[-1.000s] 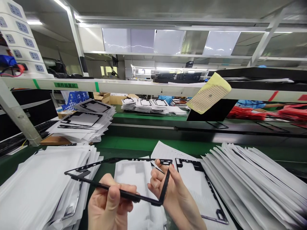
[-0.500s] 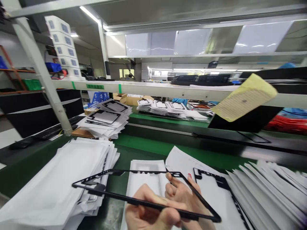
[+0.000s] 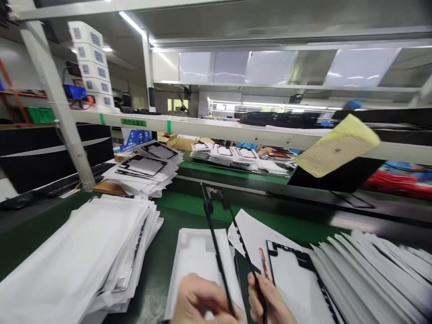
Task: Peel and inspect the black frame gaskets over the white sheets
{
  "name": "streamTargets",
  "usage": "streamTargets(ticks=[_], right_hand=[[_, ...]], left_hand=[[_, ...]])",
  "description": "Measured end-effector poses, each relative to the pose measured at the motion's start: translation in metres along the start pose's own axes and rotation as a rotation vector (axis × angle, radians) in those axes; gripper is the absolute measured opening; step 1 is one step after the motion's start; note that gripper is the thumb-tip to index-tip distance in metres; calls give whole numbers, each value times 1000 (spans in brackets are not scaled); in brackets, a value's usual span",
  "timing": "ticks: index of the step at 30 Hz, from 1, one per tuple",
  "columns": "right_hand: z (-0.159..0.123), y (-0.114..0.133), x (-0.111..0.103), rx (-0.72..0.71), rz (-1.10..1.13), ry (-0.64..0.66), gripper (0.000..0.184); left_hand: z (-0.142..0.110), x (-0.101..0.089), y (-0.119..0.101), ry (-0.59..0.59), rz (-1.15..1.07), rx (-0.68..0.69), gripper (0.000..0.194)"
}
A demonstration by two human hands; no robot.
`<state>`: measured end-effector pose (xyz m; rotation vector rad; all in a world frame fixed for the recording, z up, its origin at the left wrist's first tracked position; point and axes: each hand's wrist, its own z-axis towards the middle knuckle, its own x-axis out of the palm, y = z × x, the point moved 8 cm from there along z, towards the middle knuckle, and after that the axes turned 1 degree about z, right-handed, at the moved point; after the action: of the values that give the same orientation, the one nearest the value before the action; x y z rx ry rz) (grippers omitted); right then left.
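Note:
In the middle of the head view is a thin black rectangular frame, raised and tilted, its far end pointing away from me. My left hand is closed on its near left part, somewhat blurred. The fingers of my right hand wrap around the right long side. Below the frame lies a stack of white sheets or sleeves. Beside my right hand is a red pen-like tool, on or by a white paper sheet. Another black frame lies on white material to the right.
White sleeves are piled at the left and fanned out at the right. Farther back stands a pile with black frames. A shelf rail crosses above the green bench, with a yellow mesh sheet hanging there.
The black frame has swung from lying crosswise to pointing away from me. My right hand, earlier spread with fingers raised behind it, now grips its right side. The view shifted slightly.

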<state>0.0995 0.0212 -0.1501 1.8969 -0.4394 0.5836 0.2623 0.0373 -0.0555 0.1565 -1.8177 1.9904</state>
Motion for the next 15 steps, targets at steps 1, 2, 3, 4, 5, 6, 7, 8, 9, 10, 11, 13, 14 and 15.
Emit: streamTargets(ticks=[1, 2, 3, 4, 5, 6, 7, 8, 9, 10, 11, 13, 14, 15], right_hand=[[-5, 3, 0, -37, -24, -10, 63], [-10, 7, 1, -74, -42, -12, 64], [-13, 10, 2, -115, -62, -13, 65], [-15, 13, 3, -156, -80, -19, 65], [-17, 16, 3, -199, -100, -32, 65], [-17, 19, 3, -247, -120, -53, 64], [-17, 21, 2, -291, -140, -79, 62], [-17, 23, 1, -328, -158, -104, 60], [-17, 24, 0, -359, -174, -124, 58], [-16, 25, -1, -383, -188, -140, 56], [-16, 25, -2, -400, -200, -151, 54], [-15, 26, -3, -421, -220, -161, 52], [-15, 26, -3, -430, -230, -164, 52], [-15, 27, -3, -436, -240, -168, 52]], left_hand=[[-1, -8, -2, -90, -50, -68, 46], [-2, -16, -5, -177, -67, -103, 48], [-1, -25, -11, -242, -60, -88, 50], [0, -33, -15, -292, -32, -64, 53], [1, -42, -16, -335, 6, -33, 54], [3, -51, -14, -376, 46, -19, 54], [5, -60, -8, -410, 81, -24, 55], [6, -68, -1, -436, 107, -35, 57], [7, -75, 6, -455, 127, -42, 58], [8, -80, 13, -461, 145, -44, 59], [8, -82, 18, -454, 161, -42, 59], [7, -84, 25, -430, 168, -35, 53], [6, -84, 26, -420, 157, -32, 51], [5, -83, 26, -415, 139, -36, 49]])
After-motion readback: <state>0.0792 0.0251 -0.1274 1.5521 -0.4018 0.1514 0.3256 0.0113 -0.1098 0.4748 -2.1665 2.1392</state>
